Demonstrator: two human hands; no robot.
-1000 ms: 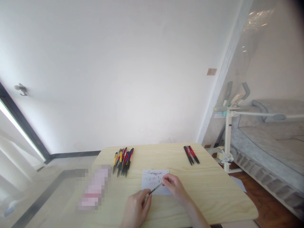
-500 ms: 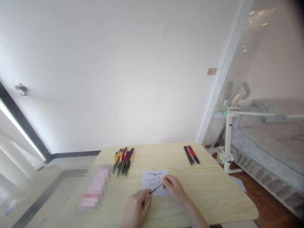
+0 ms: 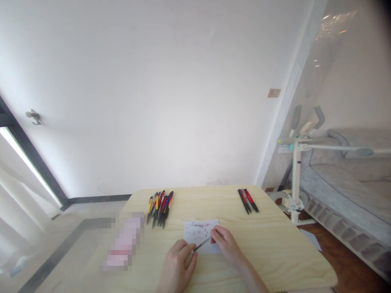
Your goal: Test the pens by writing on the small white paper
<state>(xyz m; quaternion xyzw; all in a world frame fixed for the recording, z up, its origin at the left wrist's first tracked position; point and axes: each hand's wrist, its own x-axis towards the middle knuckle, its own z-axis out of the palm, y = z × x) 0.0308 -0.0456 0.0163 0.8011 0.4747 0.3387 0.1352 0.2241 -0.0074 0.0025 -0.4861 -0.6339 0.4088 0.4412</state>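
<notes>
Between my two hands runs a thin black-and-grey pen refill (image 3: 201,243), slanting up to the right above a small sheet of white paper (image 3: 195,232) with dark and reddish scribbles. My left hand (image 3: 179,262) is closed on its lower end, thumb and forefinger pinched. The fingers of my right hand (image 3: 224,242) pinch the upper end, over the paper's right edge. Farther off to the left lies a loose bunch of pens (image 3: 159,208) in yellow, red, blue and grey with black parts. Several red, grey and black pens (image 3: 248,201) lie side by side at the far right.
The light wooden table (image 3: 275,252) stands close to a white wall (image 3: 171,101). A pink blurred patch (image 3: 124,242) shows at its left edge. To the right are a white exercise-machine frame (image 3: 296,179) and a grey sofa (image 3: 345,175).
The whole view has shifted slightly, carrying table and pens a little right and down. Both hands keep their hold on the pen refill, with hardly any movement between them.
</notes>
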